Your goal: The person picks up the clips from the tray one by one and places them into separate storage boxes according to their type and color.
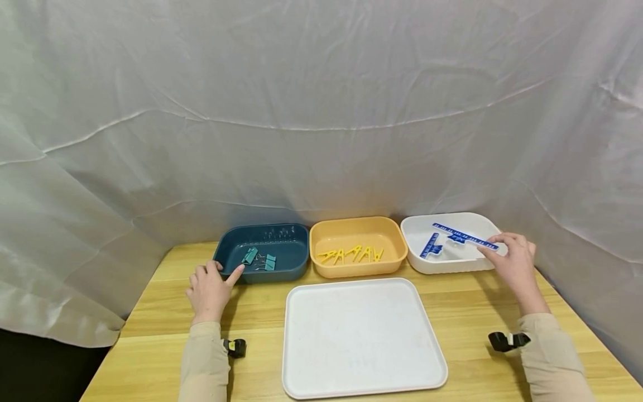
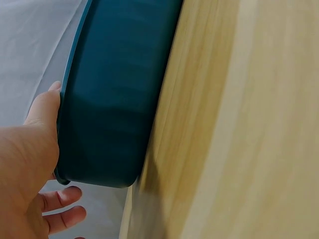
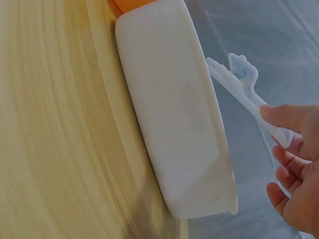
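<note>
My right hand (image 1: 516, 267) pinches the end of a long-barred blue clip (image 1: 464, 236) between thumb and fingers. The clip is held at a slant above the white bin (image 1: 472, 267); in the right wrist view it looks pale. Another blue clip (image 1: 430, 245) lies inside that bin. My left hand (image 1: 210, 291) rests at the near left corner of the dark teal bin (image 1: 286, 275), thumb on its rim and the other fingers loose around the corner. Two teal binder clips (image 1: 270, 262) lie in this bin.
Between these two bins stands a yellow bin (image 1: 359, 270) with several yellow clips (image 1: 354, 252). A white tray (image 1: 361, 338) lies in front on the wooden table (image 1: 256, 335). A grey curtain (image 1: 321, 139) hangs behind the bins.
</note>
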### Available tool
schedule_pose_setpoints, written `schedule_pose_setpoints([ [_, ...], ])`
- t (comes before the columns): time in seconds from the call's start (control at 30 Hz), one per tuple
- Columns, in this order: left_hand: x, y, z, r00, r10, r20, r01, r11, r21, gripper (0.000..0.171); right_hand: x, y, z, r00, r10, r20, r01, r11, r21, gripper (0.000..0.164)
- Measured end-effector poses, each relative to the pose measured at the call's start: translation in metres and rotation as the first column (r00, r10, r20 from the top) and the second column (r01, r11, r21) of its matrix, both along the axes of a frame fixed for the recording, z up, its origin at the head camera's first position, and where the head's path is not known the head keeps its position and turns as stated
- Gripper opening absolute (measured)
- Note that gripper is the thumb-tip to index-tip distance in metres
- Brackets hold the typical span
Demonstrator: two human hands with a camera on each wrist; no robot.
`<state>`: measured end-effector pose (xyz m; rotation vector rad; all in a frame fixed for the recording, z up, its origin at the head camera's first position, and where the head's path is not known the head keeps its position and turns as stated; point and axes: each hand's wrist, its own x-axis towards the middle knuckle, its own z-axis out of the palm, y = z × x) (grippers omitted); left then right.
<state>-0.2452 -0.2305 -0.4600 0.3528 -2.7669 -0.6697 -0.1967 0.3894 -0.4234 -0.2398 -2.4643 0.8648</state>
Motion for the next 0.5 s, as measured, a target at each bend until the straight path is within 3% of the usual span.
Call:
schedule_pose_setpoints([
  [0.5,-0.0018,-0.0021,-0.0034,1.0,-0.008,-0.004,0.008,1.0,0.003,0.07,-0.0068,0.0074,-0.0063,0.999,-0.016,0.046,0.017,1.0,-0.016,0.031],
])
